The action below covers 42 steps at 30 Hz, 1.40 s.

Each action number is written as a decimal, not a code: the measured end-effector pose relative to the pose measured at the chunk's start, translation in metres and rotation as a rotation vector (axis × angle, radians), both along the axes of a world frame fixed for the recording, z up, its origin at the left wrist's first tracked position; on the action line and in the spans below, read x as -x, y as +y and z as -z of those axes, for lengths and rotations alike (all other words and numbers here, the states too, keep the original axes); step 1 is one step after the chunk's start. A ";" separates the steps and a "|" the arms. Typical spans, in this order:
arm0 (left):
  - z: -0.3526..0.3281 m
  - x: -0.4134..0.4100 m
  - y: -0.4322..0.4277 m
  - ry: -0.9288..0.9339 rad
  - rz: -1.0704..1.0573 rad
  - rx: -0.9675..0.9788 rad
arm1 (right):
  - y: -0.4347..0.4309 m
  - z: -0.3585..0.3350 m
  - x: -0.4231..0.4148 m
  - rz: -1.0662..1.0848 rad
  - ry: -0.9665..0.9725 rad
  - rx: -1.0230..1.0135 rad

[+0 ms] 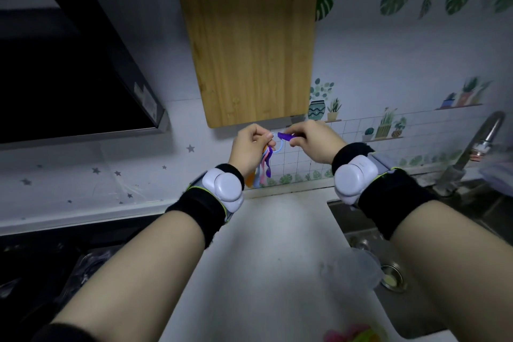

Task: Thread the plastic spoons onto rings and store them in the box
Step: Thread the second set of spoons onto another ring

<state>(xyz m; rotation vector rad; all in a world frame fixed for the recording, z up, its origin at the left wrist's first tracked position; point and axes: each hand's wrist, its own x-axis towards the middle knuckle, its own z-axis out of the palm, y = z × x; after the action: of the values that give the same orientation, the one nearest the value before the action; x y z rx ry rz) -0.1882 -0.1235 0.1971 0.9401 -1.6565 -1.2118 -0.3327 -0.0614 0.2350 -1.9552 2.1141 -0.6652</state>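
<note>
Both hands are raised in front of the tiled wall, close together. My left hand [251, 147] pinches a thin light-blue ring [279, 146], and several coloured plastic spoons [263, 168] (orange, pink, blue, purple) hang from it below the fingers. My right hand [312, 140] grips a purple spoon [286, 136] by its handle, the tip held level at the ring's upper edge. Whether the tip passes through the ring I cannot tell. More coloured plastic pieces [352, 334] show blurred at the bottom edge. No box can be made out.
A wooden cutting board [249, 36] hangs on the wall just above the hands. A white counter [263, 244] lies below, a steel sink [388, 258] and faucet [477, 144] to the right, a black range hood [69, 64] and stove to the left.
</note>
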 end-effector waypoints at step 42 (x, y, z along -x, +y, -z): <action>-0.022 -0.001 0.005 0.089 -0.015 0.007 | 0.003 0.001 -0.009 -0.076 -0.325 -0.074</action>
<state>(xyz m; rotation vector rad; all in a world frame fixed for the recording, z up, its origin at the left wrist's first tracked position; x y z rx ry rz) -0.1874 -0.1183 0.2189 0.8802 -1.5798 -1.2201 -0.3241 -0.0586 0.2338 -1.7422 1.8351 -0.8144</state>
